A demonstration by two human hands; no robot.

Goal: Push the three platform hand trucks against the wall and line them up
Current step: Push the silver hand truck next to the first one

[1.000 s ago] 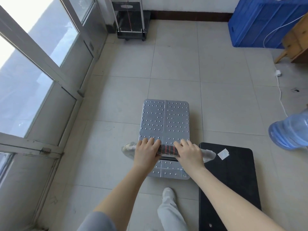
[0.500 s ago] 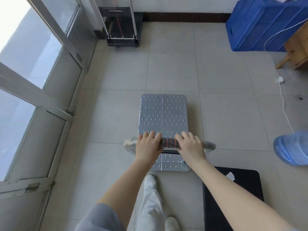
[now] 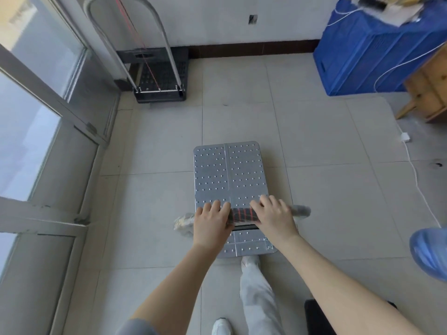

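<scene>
**Tiled floor, far wall, three trucks: second truck in transit**

Pale floor tiles [image 3: 314, 146] run up to a white wall [image 3: 217, 22] with a dark skirting board. Glazed door frames line the left side.

- Blue plastic crates [image 3: 367, 54], stacked at the far right against the wall, with a wooden stool beside them.
- Black platform truck [image 3: 160, 78], handle upright, parked at the wall in the far left corner.
- Silver studded platform truck [image 3: 229, 180], mid-floor, well apart from the wall, deck pointing toward it.
- Third truck, black deck [image 3: 314, 317], only a corner showing at the bottom right.
- Blue water bottle [image 3: 433, 252], right edge.
- White cable [image 3: 416, 175] trailing across the tiles on the right.
- Wrapped handle bar [image 3: 243, 215] of the silver truck.
- Left hand [image 3: 211, 224] and right hand [image 3: 274, 218], both with fingers curled down over the bar, clamped on it.

Handling advice: push evenly through both hands so the deck tracks straight, steer slightly left to land just beside the parked black truck, and slow before the skirting board.
</scene>
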